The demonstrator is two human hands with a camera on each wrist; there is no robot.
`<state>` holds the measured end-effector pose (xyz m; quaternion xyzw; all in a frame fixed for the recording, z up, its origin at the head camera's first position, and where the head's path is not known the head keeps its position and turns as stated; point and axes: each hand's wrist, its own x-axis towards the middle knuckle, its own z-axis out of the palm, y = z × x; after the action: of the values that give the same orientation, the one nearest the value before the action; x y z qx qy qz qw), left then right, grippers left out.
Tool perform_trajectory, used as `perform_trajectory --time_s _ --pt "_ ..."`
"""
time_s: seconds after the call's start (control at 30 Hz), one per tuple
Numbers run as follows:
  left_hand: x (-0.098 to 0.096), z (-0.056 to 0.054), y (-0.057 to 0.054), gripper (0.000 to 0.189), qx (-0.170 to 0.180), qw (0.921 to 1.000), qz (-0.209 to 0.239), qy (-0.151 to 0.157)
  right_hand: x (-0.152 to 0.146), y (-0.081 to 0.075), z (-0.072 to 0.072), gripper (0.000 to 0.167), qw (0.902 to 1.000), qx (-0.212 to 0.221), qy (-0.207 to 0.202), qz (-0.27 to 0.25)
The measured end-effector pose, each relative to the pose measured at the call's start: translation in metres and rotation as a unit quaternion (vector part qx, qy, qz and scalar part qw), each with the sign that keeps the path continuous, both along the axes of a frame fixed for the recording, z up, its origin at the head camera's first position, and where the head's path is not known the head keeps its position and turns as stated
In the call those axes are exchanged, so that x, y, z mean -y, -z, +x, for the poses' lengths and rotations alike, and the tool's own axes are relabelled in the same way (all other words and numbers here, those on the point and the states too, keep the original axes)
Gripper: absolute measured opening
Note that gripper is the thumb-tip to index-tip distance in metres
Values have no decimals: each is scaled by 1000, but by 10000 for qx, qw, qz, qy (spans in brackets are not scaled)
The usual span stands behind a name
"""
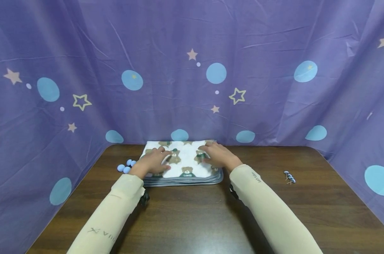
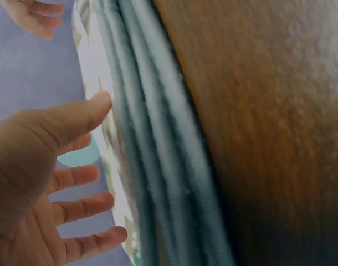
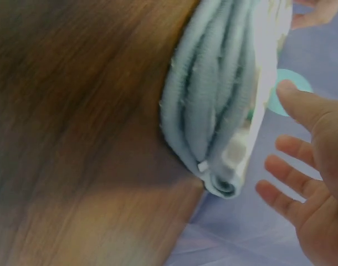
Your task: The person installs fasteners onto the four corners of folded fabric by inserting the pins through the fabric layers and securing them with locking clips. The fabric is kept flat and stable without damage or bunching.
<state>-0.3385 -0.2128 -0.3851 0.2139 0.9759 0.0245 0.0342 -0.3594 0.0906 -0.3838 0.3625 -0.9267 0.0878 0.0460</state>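
A folded stack of cloth [image 1: 179, 173], white with brown teddy bears and blue-grey edges, lies at the back of the table. My left hand [image 1: 153, 161] is over its left part with fingers spread, and my right hand [image 1: 218, 154] is over its right part, fingers loosely bent. In the left wrist view the thumb [image 2: 80, 117] and fingertips are right at the printed top face. The right wrist view shows the right thumb [image 3: 302, 102] and fingers apart from the stack's layered edge [image 3: 208, 94]. Neither hand grips anything.
Several light-blue round-headed pieces [image 1: 126, 169] sit just left of the stack. Several small blue-headed pins [image 1: 290, 177] lie on the right of the brown wooden table [image 1: 192, 215]. A purple curtain [image 1: 166, 106] with stars and dots hangs along the back and sides.
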Motion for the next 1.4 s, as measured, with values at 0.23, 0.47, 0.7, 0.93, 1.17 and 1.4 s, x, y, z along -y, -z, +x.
perform_trajectory --time_s 0.23,0.47,0.7,0.93,1.17,1.4 --pt "-1 -10 9 79 98 9996 -62 -251 13 8 -11 50 9994 24 -78 339" --pt "-3 -12 10 77 263 9990 -117 -338 20 19 -13 54 9965 274 51 789" --pt "-2 -13 14 65 456 9986 134 -229 19 24 -11 53 9935 433 165 1041" --pt "-4 -12 15 64 464 9984 132 -297 19 24 -10 54 9937 582 154 948" --pt "-8 -11 17 62 451 9984 169 -280 15 21 -8 54 9936 601 173 938" --pt "-18 -6 19 63 456 9983 180 -302 6 21 -5 54 9926 697 195 971"
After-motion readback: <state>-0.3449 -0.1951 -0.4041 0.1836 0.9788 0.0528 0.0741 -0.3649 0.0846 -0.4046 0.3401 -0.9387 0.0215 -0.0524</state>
